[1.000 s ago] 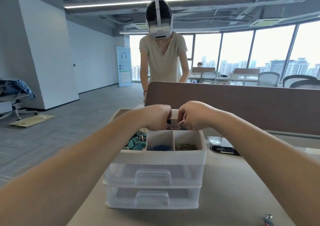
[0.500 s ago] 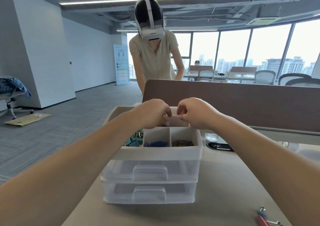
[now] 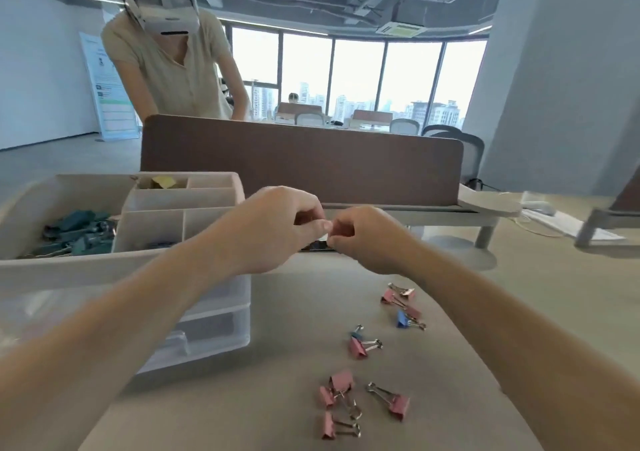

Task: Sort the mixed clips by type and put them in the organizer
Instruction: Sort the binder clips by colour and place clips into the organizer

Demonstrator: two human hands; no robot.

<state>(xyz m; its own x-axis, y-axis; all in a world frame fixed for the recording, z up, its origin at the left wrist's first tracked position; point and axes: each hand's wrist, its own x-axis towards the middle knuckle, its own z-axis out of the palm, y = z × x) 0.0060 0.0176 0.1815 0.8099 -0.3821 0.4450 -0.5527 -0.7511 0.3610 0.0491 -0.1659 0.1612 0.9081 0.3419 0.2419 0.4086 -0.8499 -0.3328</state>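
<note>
A white plastic organizer point(image 3: 104, 267) with two clear drawers stands on the left of the table. Its top tray holds green clips point(image 3: 79, 232), blue clips point(image 3: 157, 244) in a small compartment and a yellow item point(image 3: 162, 181) at the back. My left hand point(image 3: 273, 229) and my right hand point(image 3: 370, 239) meet fingertip to fingertip just right of the organizer, above the table. Both have curled fingers, and I see nothing between them. Several pink binder clips point(image 3: 341, 381) and a blue one point(image 3: 402, 319) lie loose on the table below my right forearm.
A dark flat object point(image 3: 317, 248) lies on the table under my hands. Behind it stands a brown divider panel point(image 3: 301, 160), with a person point(image 3: 169, 70) wearing a headset leaning over it. Bare beige tabletop point(image 3: 277, 312) lies between the organizer and the loose clips.
Both hands have left the organizer's top tray and moved right, off its edge. The metal clip seen between them a second ago is gone. The view swung right, showing the loose clips.
</note>
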